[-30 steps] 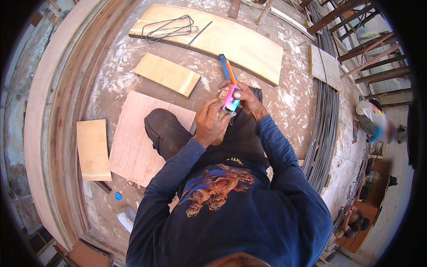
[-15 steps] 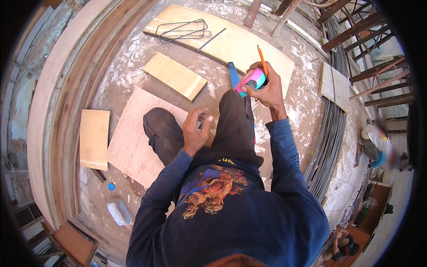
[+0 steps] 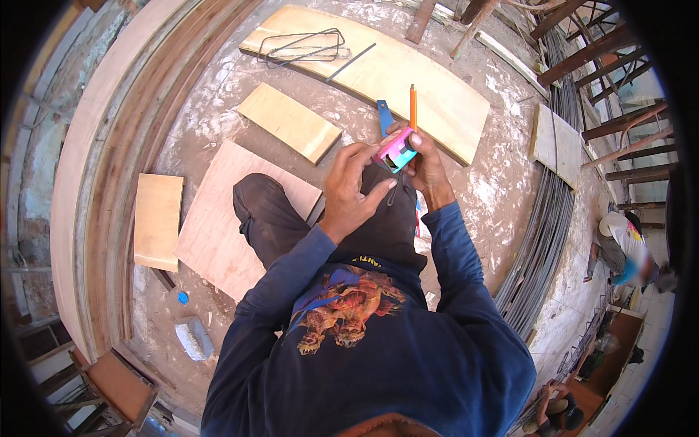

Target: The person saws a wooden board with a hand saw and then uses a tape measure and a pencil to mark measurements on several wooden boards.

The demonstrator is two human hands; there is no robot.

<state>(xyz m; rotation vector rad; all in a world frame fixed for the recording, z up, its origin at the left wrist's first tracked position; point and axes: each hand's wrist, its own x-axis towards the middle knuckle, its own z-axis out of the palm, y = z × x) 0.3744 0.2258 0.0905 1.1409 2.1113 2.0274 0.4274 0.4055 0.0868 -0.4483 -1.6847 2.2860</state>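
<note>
My right hand point(image 3: 431, 175) is closed around a pink and turquoise tape measure point(image 3: 397, 153) above my right knee. An orange pencil point(image 3: 413, 109) is held in the same hand, its tip pointing away from me. Just left of the tape measure is my left hand point(image 3: 346, 195), thumb and fingers apart, fingertips at the tape's near side. Whether they touch it I cannot tell. Beyond the tape measure a blue flat-bladed tool, perhaps a handsaw point(image 3: 384, 116), leans by a long board point(image 3: 437, 102); my hands and knee hide part of it.
A short board point(image 3: 290, 122) and a plywood sheet point(image 3: 226, 218) lie ahead and left, with another short board point(image 3: 158, 222) beside them. Bent steel rods point(image 3: 306, 49) rest on the long board. Bundled rebar point(image 3: 542, 240) runs along the right. Other people point(image 3: 619, 244) are at far right.
My left hand has moved up and right to the tape measure. My right hand has come slightly nearer and left, turning the tape measure; the pencil now stands more upright in the picture.
</note>
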